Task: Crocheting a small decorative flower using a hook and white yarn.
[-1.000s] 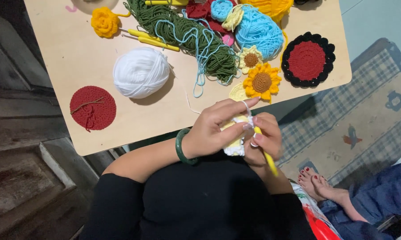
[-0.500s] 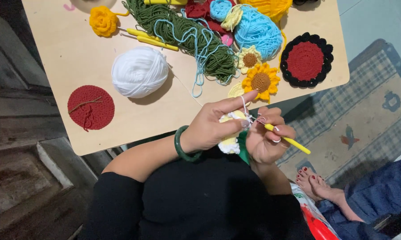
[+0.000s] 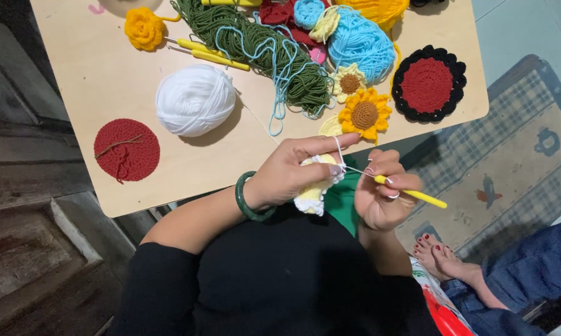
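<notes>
Head view: looking down over a black-sleeved lap to a low wooden table; entries run from the body outward.
Left hand [image 3: 289, 174]: closed around a small white-and-yellow crochet piece [image 3: 314, 190], forefinger stretched out with the white strand [image 3: 337, 148] looped over it; green bangle [image 3: 249, 199] at the wrist.
Right hand [image 3: 383, 190]: pinched shut on a yellow-handled crochet hook [image 3: 411, 194], metal tip at the piece, handle pointing right.
Location of piece: in the air between both hands, just off the near table edge [image 3: 230, 180], above a green cloth [image 3: 342, 199].
Risk, yarn: the strand runs back toward the white yarn ball [image 3: 195, 99]; a hard tug could likely roll the ball off the edge or drag it into the green yarn heap [image 3: 261, 43].
Risk, loop: the working loop could slip off the hook if tension over the forefinger slackens.
Risk, snag: the sunflower piece [image 3: 364, 115] lies near the strand and might catch it.
Open room: bare wood left of the ball, around the red crochet disc [image 3: 126, 149].
Right side: another person's bare feet [image 3: 442, 258] on a patterned rug [image 3: 510, 155], near the hook elbow.
Far edge: crowded; blue yarn [image 3: 358, 40], spare hooks [image 3: 209, 55], red-and-black coaster [image 3: 428, 84].
</notes>
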